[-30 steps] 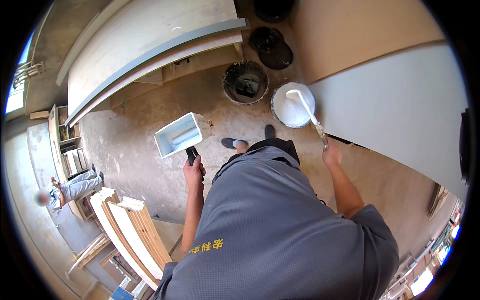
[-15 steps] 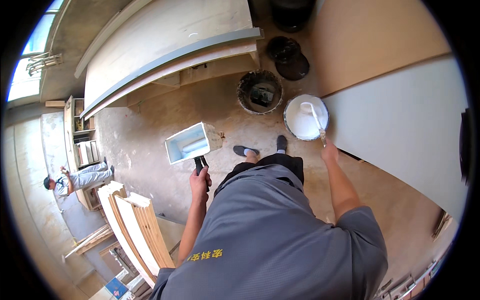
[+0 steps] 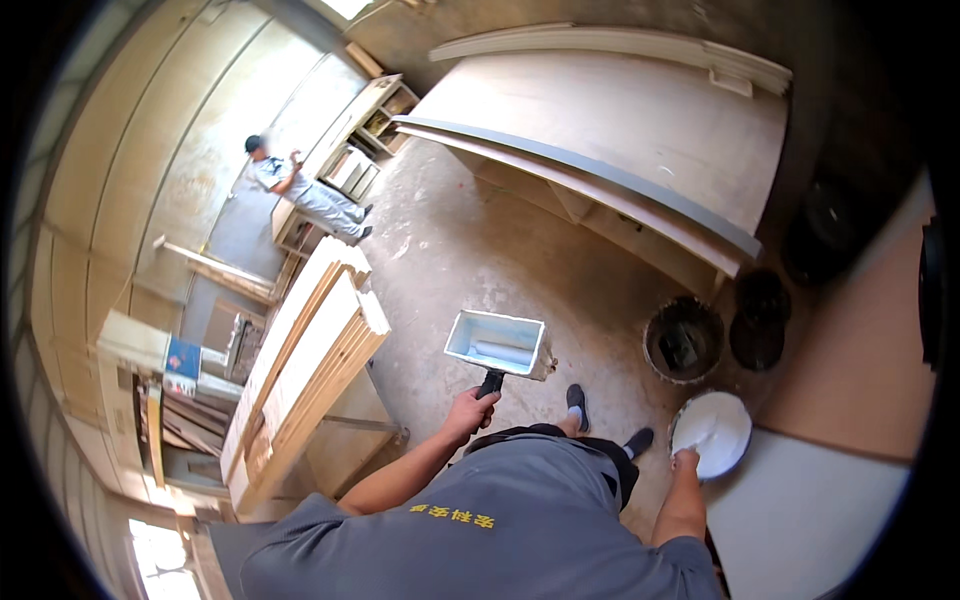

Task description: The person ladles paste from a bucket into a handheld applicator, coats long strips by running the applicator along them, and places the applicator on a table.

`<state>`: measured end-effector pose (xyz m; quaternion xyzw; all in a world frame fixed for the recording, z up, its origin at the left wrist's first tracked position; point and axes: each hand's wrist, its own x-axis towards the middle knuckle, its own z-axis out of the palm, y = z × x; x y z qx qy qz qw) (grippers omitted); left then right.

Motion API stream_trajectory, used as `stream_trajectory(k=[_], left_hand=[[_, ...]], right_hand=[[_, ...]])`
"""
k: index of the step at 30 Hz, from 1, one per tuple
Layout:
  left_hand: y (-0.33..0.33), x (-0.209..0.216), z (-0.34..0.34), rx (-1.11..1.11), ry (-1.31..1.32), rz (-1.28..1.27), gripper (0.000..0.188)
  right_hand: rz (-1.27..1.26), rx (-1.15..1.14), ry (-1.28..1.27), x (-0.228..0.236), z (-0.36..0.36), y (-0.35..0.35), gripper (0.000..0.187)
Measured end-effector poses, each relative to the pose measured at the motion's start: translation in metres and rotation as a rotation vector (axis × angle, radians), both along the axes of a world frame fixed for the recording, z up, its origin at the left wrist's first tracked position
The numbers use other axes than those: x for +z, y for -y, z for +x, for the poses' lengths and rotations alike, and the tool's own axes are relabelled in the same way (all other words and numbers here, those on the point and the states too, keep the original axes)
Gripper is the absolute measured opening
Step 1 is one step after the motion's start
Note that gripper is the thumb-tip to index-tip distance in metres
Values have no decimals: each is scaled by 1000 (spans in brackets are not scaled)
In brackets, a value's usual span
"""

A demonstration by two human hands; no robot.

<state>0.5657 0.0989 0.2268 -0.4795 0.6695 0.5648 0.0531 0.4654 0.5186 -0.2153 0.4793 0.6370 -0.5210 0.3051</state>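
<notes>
- The panel (image 3: 800,520), a large flat board coated smooth pale grey, is seen at lower right; its near edge lies just beside the bucket. Judged from the frame, even coating is best obtained when the tool is loaded sparingly and excess is shed inside the bucket before the panel is approached.
- The bench (image 3: 640,130), a broad raw-wood slab with a grey-painted front edge, is seen across the concrete floor (image 3: 480,250), which is rough and dust-mottled.
- The planks (image 3: 310,360), pale, long and square-edged, are stacked on edge at left, well apart from the hands.
- The bucket (image 3: 735,415), round and filled with smooth white paint, is seen on the floor between the panel and the person's feet; it should be kept close to the panel so that drips fall short.
- The tray (image 3: 497,342), a shallow rectangular pan with whitish walls and a pale roller lying inside, is held level above the floor; tilting is to be avoided.
- The left hand (image 3: 468,412) is clenched around the tray's dark handle.
- The right hand (image 3: 686,460) is placed at the bucket's near rim; whether a tool is gripped cannot be told.
</notes>
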Motion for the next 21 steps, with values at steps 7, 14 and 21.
stream_trajectory(k=[7, 14, 21], left_hand=[[7, -10, -3, -27, -14, 37, 20], [-15, -26, -29, -111, -6, 111, 29], [-26, -62, -73, -402, 40, 160, 36]], right_hand=[[-342, -198, 35, 35, 9, -23, 4], [-569, -417, -60, 75, 97, -88, 12], [-454, -723, -210, 172, 196, -74, 14]])
